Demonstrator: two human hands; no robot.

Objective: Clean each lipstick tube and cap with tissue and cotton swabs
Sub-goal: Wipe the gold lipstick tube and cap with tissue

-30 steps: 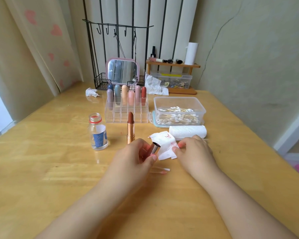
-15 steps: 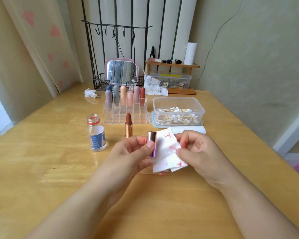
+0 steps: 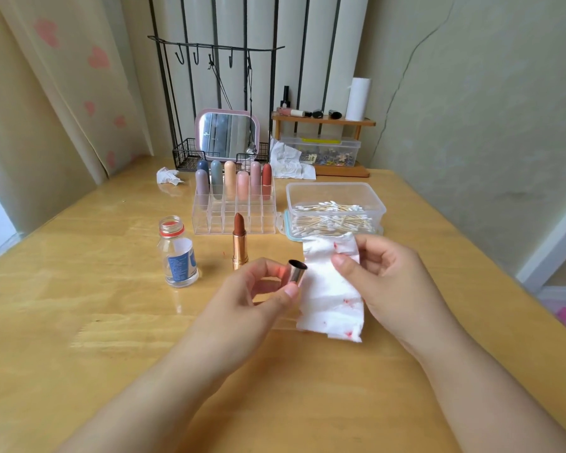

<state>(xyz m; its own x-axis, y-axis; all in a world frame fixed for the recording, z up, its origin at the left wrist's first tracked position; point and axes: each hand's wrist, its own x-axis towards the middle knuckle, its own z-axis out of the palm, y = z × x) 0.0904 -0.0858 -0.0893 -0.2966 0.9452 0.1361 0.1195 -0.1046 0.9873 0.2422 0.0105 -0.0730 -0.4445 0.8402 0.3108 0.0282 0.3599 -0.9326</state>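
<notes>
My left hand [image 3: 262, 299] pinches a shiny metal lipstick cap [image 3: 296, 273] between thumb and fingers, its open end facing up. My right hand [image 3: 389, 282] pinches the top of a white tissue [image 3: 332, 295] stained with red marks; the tissue hangs unfolded beside the cap. An uncapped brown-red lipstick in a gold tube [image 3: 240, 243] stands upright on the wooden table [image 3: 79, 305] behind my left hand. A clear box of cotton swabs [image 3: 334, 210] sits behind the tissue.
A clear organizer [image 3: 234, 207] holds several capped lipsticks. An open small bottle with a blue label [image 3: 178, 253] stands to the left. Crumpled tissues [image 3: 168, 176], a pink mirror [image 3: 227, 134] and a wooden shelf [image 3: 324, 120] line the back.
Both hands have risen off the table. The tissue has been lifted and now hangs unfolded, and the cap has turned upright with its opening up.
</notes>
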